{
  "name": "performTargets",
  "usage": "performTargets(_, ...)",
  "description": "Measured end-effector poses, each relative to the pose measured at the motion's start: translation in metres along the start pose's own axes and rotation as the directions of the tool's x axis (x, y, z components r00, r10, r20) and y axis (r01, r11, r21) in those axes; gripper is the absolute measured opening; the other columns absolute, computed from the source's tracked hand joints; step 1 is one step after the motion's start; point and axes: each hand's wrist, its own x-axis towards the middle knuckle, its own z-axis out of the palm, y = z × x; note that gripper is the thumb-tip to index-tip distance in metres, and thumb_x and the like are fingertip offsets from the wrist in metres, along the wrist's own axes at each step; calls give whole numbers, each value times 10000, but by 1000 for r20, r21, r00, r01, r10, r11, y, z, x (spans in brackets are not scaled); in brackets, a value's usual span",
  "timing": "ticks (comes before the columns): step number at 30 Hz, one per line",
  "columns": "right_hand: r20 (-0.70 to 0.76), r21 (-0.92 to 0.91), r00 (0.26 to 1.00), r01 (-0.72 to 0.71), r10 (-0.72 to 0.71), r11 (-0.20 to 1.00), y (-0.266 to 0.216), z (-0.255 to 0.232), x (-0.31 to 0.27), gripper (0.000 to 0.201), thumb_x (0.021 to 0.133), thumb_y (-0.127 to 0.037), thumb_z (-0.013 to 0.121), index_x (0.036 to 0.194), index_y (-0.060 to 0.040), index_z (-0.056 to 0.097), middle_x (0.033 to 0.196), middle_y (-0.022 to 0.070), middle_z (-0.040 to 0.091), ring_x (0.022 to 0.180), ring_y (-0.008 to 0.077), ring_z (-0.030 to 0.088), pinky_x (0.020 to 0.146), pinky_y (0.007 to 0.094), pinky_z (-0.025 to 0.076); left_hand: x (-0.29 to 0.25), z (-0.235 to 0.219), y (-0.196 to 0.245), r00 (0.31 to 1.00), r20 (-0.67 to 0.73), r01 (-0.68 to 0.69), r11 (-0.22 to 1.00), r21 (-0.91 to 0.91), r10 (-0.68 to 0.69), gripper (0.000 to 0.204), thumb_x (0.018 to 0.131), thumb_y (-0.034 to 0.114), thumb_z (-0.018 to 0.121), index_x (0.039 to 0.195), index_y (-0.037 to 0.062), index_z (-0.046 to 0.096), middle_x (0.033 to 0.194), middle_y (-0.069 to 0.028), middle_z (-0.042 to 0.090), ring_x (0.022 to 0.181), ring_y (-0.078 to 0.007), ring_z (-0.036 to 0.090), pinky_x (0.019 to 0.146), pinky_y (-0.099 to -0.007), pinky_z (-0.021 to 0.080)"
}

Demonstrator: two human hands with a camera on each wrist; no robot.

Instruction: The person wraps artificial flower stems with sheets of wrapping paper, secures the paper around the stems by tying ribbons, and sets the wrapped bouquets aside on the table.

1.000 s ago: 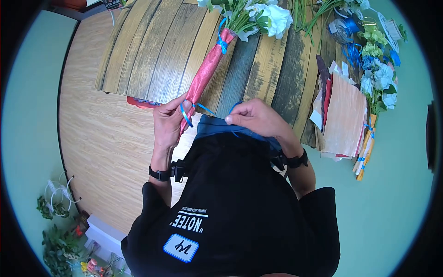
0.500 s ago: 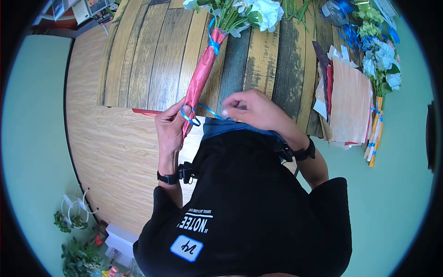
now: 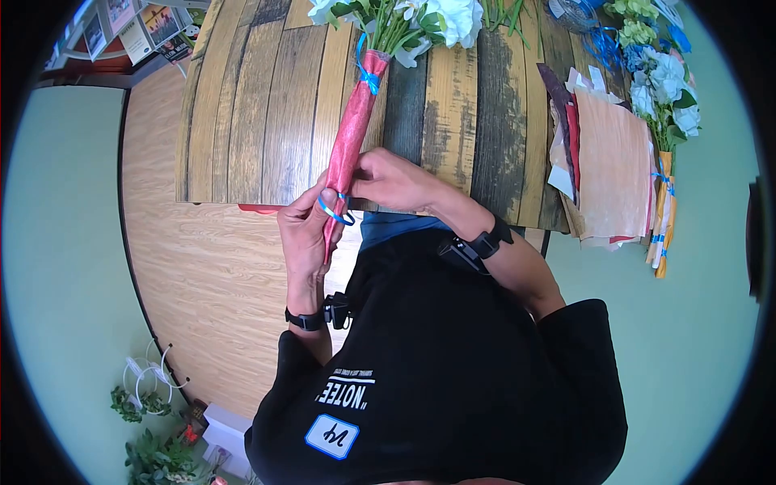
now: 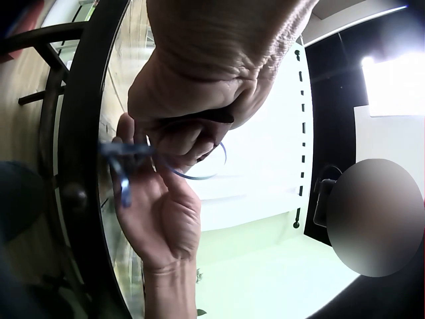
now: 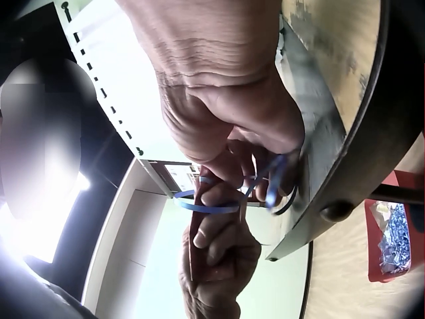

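Observation:
The pink-wrapped bundle (image 3: 350, 133) slants from white flowers (image 3: 453, 20) at the top down into my left hand (image 3: 305, 234), whose thumb and fingers grip its narrow lower part. Blue ribbon (image 3: 369, 81) is tied near the flowers. Another blue ribbon (image 3: 331, 213) loops round the wrap at my left thumb. My right hand (image 3: 396, 184) is against the wrap's right side, its fingertips partly hidden behind it. In the right wrist view, ribbon (image 5: 274, 189) runs at the curled fingers of my right hand (image 5: 226, 100), which appear to pinch it; the left hand (image 5: 219, 256) is below.
On the wooden table (image 3: 275, 121), stacked wrapping sheets (image 3: 610, 166) lie at the right, with an orange-wrapped bouquet (image 3: 664, 214) beside them. Blue ribbon (image 3: 605, 47) and loose green stems (image 3: 513, 20) are at the back. A red box (image 5: 392, 232) shows below the table edge.
My right hand has moved left from beside the ribbon to the wrap, its fingers now partly behind it. The left hand keeps its hold. The view has shifted slightly.

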Motion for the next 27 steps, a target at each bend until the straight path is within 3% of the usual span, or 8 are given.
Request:
performTargets(2,22,-30,1000,-16,17,999,-4,2,0,193,933,-57,636,1064,72,695,873,80,708,817,107,625,738,300,525,1,-2,1,1000,3,-7,1000,-2,7,394,985,285,681,1244,-13,675,712,-38,634,428,-38,463,362,-185,299)
performTargets(4,22,289,994,-105,103,952,-4,6,-4,201,959,-110,658,1050,63,707,851,69,705,781,92,629,707,267,527,1,-5,2,1000,6,-10,1000,-6,10,387,989,285,676,1229,-18,677,708,-38,628,428,-37,460,361,-184,297)
performTargets(5,21,290,994,-107,105,951,-4,5,-5,201,959,-110,658,1050,63,707,851,69,705,781,92,629,707,267,527,2,-6,3,1000,6,-3,1000,-6,3,378,992,285,672,1210,-23,678,705,-38,625,428,-37,457,360,-182,295)
performTargets(7,51,146,993,-114,108,983,-5,-1,-8,227,974,-162,675,1037,52,715,836,57,702,741,85,639,678,254,531,2,-5,6,1000,-3,12,1000,-1,-12,350,1000,291,659,1129,-34,676,691,-32,606,429,-32,442,358,-176,292)
performTargets(14,89,80,984,-164,157,983,-13,-6,-19,252,985,-212,674,1039,31,713,852,28,694,733,97,636,675,260,513,12,-16,6,997,64,51,989,-135,-42,372,989,242,675,1239,-33,669,722,-69,658,446,-47,475,375,-189,305)
performTargets(17,58,66,996,-77,73,995,-10,-6,-21,268,993,-238,663,1004,22,727,826,33,695,717,94,635,663,259,509,12,-15,7,997,52,56,989,-134,-50,371,986,239,681,1235,-35,670,719,-68,656,446,-52,473,375,-186,298)
performTargets(23,41,-114,994,-96,101,989,-30,-8,-34,323,995,-298,657,951,11,743,755,46,692,694,95,629,647,265,498,8,-8,3,999,-41,-8,994,109,13,383,983,307,683,1159,-34,691,762,-45,649,428,-41,454,350,-187,288)
performTargets(27,8,-234,998,-54,58,971,-34,-14,-47,382,991,-344,657,943,26,740,721,44,682,666,94,615,615,266,484,6,1,-5,966,36,-257,933,251,256,365,935,70,729,1282,-23,667,871,-35,685,759,-75,588,677,-240,500)
